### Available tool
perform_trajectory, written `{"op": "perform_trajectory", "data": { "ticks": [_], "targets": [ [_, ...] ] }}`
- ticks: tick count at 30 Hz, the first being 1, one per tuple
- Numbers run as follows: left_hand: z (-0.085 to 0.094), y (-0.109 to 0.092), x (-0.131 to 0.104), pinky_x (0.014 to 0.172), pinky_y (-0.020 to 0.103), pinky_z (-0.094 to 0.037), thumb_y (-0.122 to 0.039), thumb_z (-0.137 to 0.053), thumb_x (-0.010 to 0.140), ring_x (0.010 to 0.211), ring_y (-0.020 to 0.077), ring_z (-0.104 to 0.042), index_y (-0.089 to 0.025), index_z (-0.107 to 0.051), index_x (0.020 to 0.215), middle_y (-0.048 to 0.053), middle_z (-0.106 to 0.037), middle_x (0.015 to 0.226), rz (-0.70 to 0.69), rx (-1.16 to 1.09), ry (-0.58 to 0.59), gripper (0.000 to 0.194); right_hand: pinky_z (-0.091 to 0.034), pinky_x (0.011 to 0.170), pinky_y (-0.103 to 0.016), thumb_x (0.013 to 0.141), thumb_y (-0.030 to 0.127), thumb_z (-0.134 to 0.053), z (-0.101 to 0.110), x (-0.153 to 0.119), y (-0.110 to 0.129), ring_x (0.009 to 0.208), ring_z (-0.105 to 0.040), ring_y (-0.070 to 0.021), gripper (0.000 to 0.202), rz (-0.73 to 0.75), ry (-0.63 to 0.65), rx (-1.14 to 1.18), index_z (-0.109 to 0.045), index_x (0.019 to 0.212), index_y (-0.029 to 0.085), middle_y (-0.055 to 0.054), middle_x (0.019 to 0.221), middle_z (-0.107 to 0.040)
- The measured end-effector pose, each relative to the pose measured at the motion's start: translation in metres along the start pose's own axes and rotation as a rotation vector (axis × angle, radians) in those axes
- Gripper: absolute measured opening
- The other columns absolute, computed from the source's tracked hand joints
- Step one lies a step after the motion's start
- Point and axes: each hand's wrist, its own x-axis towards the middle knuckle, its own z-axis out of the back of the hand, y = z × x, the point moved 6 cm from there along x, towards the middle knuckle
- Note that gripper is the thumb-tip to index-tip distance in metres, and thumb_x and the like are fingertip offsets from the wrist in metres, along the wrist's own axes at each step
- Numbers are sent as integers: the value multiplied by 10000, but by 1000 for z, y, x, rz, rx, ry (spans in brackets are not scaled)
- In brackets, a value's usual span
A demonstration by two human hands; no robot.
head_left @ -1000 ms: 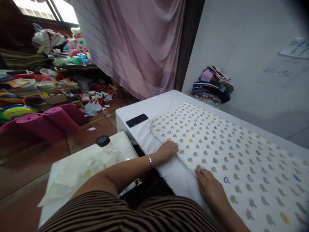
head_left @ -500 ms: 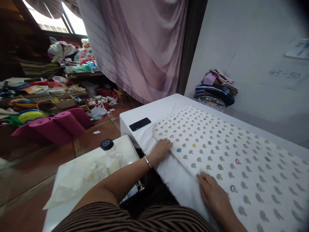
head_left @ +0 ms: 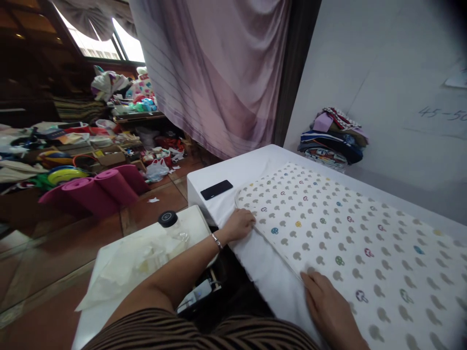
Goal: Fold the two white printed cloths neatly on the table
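Note:
A white mat [head_left: 328,218] with grey and coloured mushroom prints lies flat on a white-covered table [head_left: 251,163]. Close to the mat's rounded near-left corner, my left hand [head_left: 239,225], with a bracelet at the wrist, has its fingers closed on the edge. Farther right along the same edge, my right hand [head_left: 321,296] grips the border between thumb and fingers. A black phone [head_left: 216,189] rests on the table left of the mat.
A small white table [head_left: 120,248] at left holds a black-lidded clear jar [head_left: 168,218] and crumpled pale sheets. Pink rolled mats [head_left: 91,192] and clutter are on the floor beyond. Folded cloths [head_left: 333,138] are stacked by the wall; a pink curtain [head_left: 226,73] hangs behind.
The view has shifted, so the scene sits slightly farther right and lower. My left hand has slid a little along the mat's edge toward the corner. My right hand stays on the edge.

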Motion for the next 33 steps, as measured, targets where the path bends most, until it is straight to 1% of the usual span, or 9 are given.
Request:
{"op": "perform_trajectory", "data": {
  "ticks": [2, 5, 7, 9, 13, 17, 21, 27, 33],
  "targets": [
    [14, 21, 1, 864, 304, -419, -81, -525, 709, 910, 174, -584, -194, -656, 870, 26, -671, 924, 160, -44, -63, 236, -574, 734, -352, 857, 179, -404, 2, 1, 2, 911, -636, -241, 329, 7, -14, 4, -595, 1116, 253, -92, 1042, -627],
    [32, 56, -2, 793, 276, -433, -154, -528, 759, 880, 174, -593, -192, -669, 863, 35, -675, 932, 482, -68, -145, 179, -571, 736, -343, 867, 186, -414, 4, 4, 5, 892, -638, -230, 311, 18, -26, 17, -600, 1106, 258, -83, 1028, -632],
    [36, 72, -3, 727, 259, -424, -212, -537, 781, 848, 167, -594, -197, -670, 847, 27, -676, 917, 640, -83, -143, 149, -569, 745, -348, 870, 189, -418, 6, 5, 6, 895, -638, -232, 303, 18, -31, 20, -605, 1099, 254, -83, 1025, -635],
    [35, 81, -3, 666, 250, -405, -264, -550, 789, 809, 162, -594, -198, -670, 807, 20, -679, 873, 720, -99, -121, 138, -568, 747, -352, 873, 192, -416, 5, 5, 6, 890, -638, -232, 301, 13, -19, 24, -610, 1096, 246, -84, 1018, -636],
    [28, 88, -2, 586, 256, -366, -395, -562, 798, 733, 170, -589, -184, -661, 717, 35, -675, 774, 800, -114, -90, 247, -567, 752, -354, 881, 201, -413, 1, 4, 4, 907, -636, -235, 296, 8, 12, 9, -612, 1096, 241, -88, 1033, -633],
    [24, 88, 1, 604, 254, -366, -444, -574, 788, 777, 183, -597, -186, -661, 725, 49, -677, 789, 861, -110, -77, 280, -563, 768, -354, 882, 202, -422, 0, 3, 4, 921, -631, -237, 289, 2, 9, 1, -605, 1102, 242, -87, 1041, -629],
    [22, 83, 5, 618, 257, -382, -473, -569, 784, 795, 193, -605, -189, -654, 735, 53, -679, 803, 857, -100, -66, 300, -563, 762, -369, 877, 193, -423, 4, 4, 6, 910, -628, -243, 288, 9, -16, 7, -599, 1101, 238, -95, 1039, -624],
    [21, 81, 8, 616, 251, -392, -329, -576, 753, 785, 193, -609, -180, -657, 724, 56, -681, 823, 845, -76, -10, 172, -557, 757, -357, 871, 173, -425, 7, 5, 7, 881, -628, -228, 311, -12, 2, 46, -596, 1112, 270, -74, 1012, -622],
    [23, 87, 4, 617, 260, -399, -307, -557, 750, 783, 199, -610, -176, -655, 745, 63, -676, 814, 870, -67, 8, 164, -562, 736, -350, 883, 187, -405, 6, 5, 6, 880, -627, -230, 302, -21, 28, 51, -616, 1091, 244, -85, 1004, -622]
  ]
}}
